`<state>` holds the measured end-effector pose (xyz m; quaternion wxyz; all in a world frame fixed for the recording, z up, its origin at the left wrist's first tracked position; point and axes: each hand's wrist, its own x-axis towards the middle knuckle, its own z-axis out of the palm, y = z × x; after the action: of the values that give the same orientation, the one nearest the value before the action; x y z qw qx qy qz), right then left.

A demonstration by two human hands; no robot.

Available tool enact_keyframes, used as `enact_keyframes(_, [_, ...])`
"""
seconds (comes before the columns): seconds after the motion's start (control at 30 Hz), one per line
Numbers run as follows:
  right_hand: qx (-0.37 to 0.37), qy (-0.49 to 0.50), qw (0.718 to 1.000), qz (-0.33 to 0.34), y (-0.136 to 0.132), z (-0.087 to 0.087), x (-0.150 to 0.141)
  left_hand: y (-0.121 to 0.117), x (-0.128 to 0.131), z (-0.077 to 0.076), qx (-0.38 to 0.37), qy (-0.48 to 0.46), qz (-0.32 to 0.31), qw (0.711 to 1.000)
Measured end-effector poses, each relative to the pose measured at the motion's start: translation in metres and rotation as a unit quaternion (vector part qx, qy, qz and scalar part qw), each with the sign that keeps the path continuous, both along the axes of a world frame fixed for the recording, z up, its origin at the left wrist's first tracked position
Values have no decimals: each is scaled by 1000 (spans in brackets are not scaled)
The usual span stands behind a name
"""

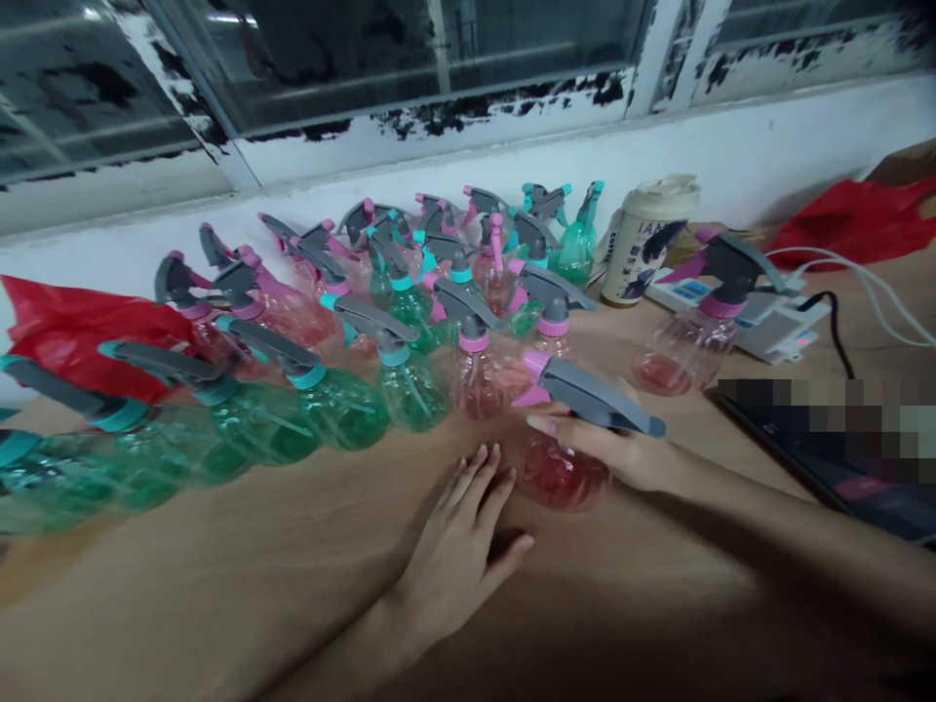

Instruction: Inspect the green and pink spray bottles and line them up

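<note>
My right hand (621, 444) is wrapped round the neck of a pink spray bottle (566, 478) with a grey and pink trigger head, standing on the wooden table (292, 595). Some of its fingers are hidden behind the bottle. Flat on the table to the left lies my left hand (464, 546), fingers stretched out, its tips close to that bottle's base. Just beyond are another pink spray bottle (479, 380) and a green spray bottle (413, 390). A further pink spray bottle (683, 356) stands apart on the right.
Many green and pink spray bottles fill the left and back, including a green one (340, 409). A paper cup (647, 239) stands near the wall. To the right are a white power strip (779, 327) with cables, a dark tablet or phone (797, 453) and a red bag (852, 219). Another red bag (95, 336) lies left.
</note>
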<state>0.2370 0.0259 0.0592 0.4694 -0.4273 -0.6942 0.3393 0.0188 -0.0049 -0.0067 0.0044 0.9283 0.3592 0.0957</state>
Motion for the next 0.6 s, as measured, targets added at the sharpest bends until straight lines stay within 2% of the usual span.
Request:
enact_keyframes(0.37, [29,10,999,21,2,-1,1,1,0,0,-6,-14,-3,1000])
enact_keyframes(0.6, [12,-13,1000,-5,3,1,0,0,0,-1,-3,-30,-2,1000])
